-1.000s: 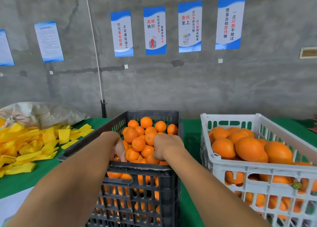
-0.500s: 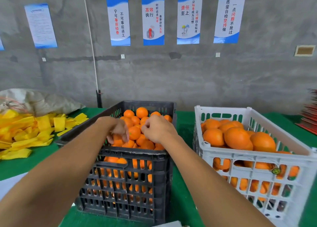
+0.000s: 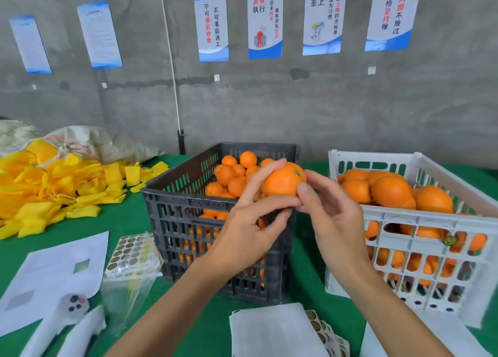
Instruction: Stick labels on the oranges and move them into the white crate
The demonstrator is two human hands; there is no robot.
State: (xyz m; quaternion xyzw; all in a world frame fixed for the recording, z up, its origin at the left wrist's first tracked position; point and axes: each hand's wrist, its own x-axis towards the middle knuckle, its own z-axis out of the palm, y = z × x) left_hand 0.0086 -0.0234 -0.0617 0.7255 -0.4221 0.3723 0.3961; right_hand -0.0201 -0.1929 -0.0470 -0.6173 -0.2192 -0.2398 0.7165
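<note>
Orange [image 3: 281, 181], round and dimpled, pinched between curled fingers of left hand [image 3: 249, 222] and right hand [image 3: 332, 216], raised above slatted black plastic crate [image 3: 188, 216], beside lattice-walled white crate [image 3: 431, 222] heaped with fruit.

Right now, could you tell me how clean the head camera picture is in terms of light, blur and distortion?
Head view: the light is soft and even, with no glare on the held orange and only faint shadows; wide-angle distortion tilts the wall posters and splays the white crate; the left hand and right hand are fairly sharp, while the label sheet looks soft.
</note>
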